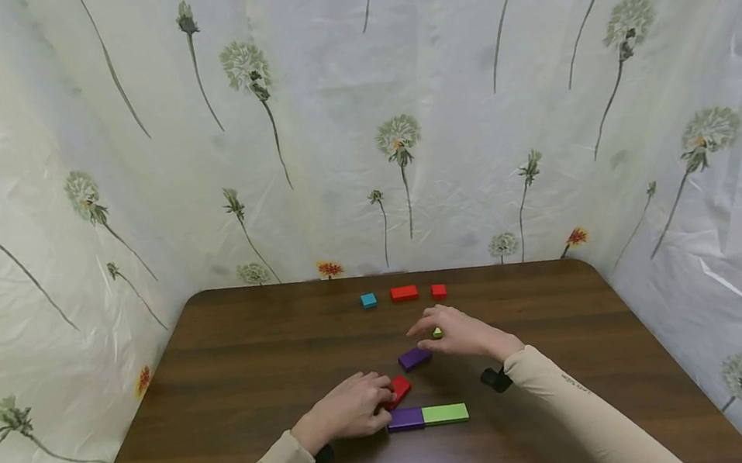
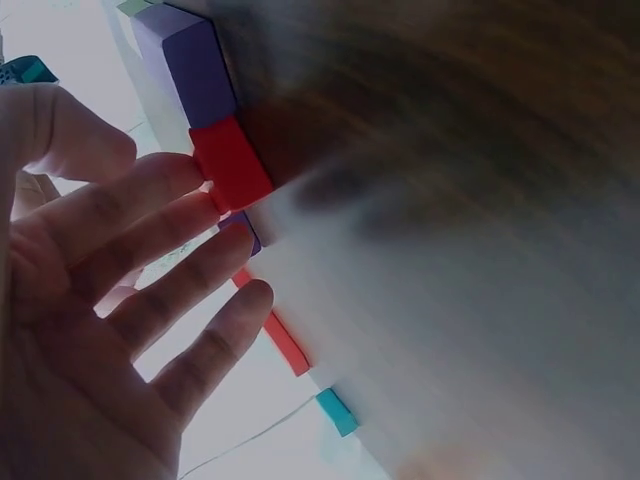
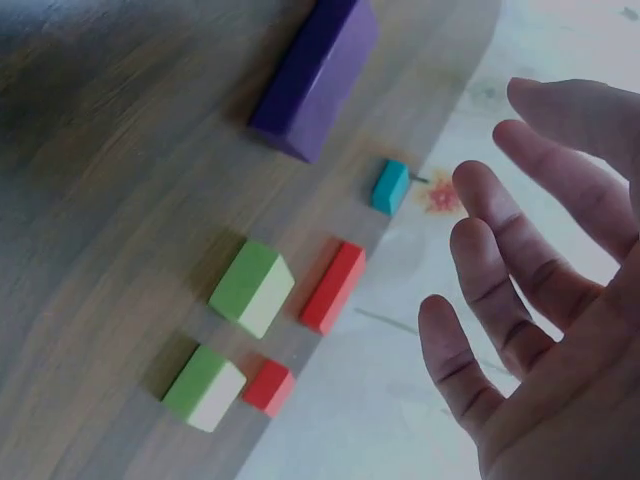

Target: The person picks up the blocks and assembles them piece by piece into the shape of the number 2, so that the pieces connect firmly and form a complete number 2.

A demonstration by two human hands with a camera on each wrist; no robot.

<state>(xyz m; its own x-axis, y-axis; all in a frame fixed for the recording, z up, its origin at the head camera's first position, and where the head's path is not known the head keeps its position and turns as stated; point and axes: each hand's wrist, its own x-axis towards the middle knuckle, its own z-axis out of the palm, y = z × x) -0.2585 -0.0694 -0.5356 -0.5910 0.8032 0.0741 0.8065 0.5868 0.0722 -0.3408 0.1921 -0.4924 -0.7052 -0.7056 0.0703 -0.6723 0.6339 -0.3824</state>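
Nearest me lies the purple block (image 1: pixel 405 419). Just beyond it, my left fingers (image 2: pixel 135 200) touch the red block (image 1: pixel 400 389), unclamped; a careless push could jar both. Farther beyond the purple block, my right fingers (image 3: pixel 520 245), apart and empty, could bump the violet slab (image 1: pixel 414 359) if lowered.

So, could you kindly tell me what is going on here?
A person's left hand touches a red block near a purple block and a green block lying end to end on a dark table. The right hand hovers near another purple block, apparently holding nothing. Farther back sit a small blue block, a long red block and a small red block.
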